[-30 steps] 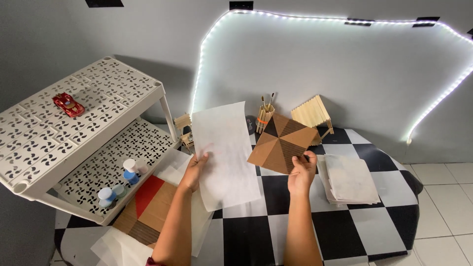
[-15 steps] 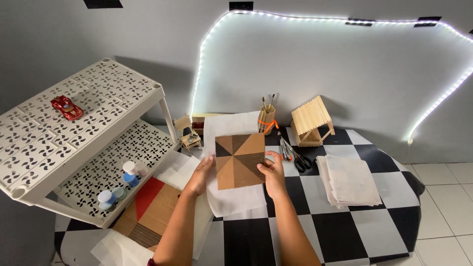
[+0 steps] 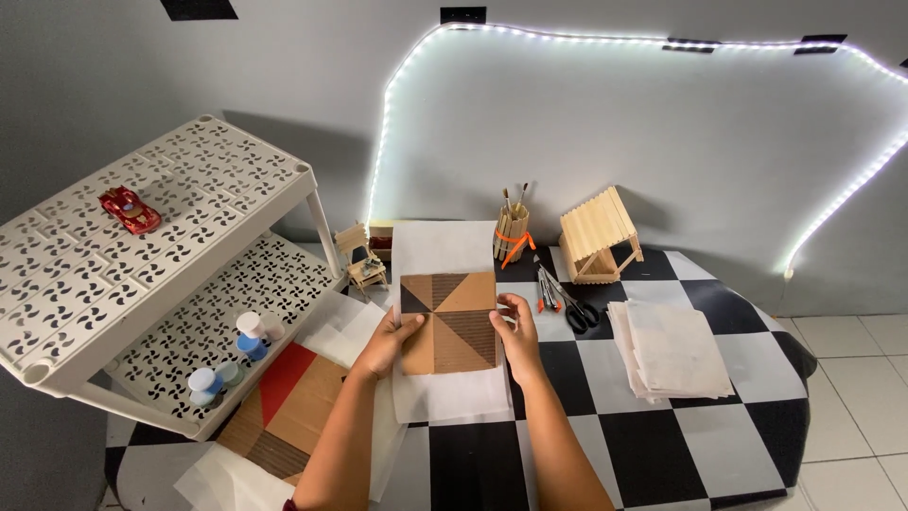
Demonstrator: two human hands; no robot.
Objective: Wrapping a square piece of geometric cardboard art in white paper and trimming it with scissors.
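Hands met at a square cardboard panel (image 3: 448, 323) patterned with brown and dark triangles. Both forearms reached forward from the lower edge of the view, angled slightly inward. The left hand (image 3: 388, 341) gripped the panel's left edge, thumb on top and fingers underneath. The right hand (image 3: 518, 333) gripped the right edge in the same way, fingers curled around the rim. The panel lay flat, directly between the two hands, over a white paper sheet (image 3: 445, 254) that extended beyond it toward the wall and back toward the wrists.

Under the sheet was a table (image 3: 643, 445) with a black-and-white checkered top. Right of the right hand lay a stack of white sheets (image 3: 670, 350); between that stack and the hand were scissors (image 3: 573, 308). Beyond the right hand stood a brush holder (image 3: 512, 232) made of wooden sticks with an orange band, and a small stick house (image 3: 598, 235). Left of the left hand, a white perforated rack (image 3: 142, 274) held small bottles with white caps (image 3: 236, 350) on its lower shelf and a red toy car (image 3: 130, 209) on top. A second cardboard panel (image 3: 288, 412) with a red triangle lay beside the left forearm.
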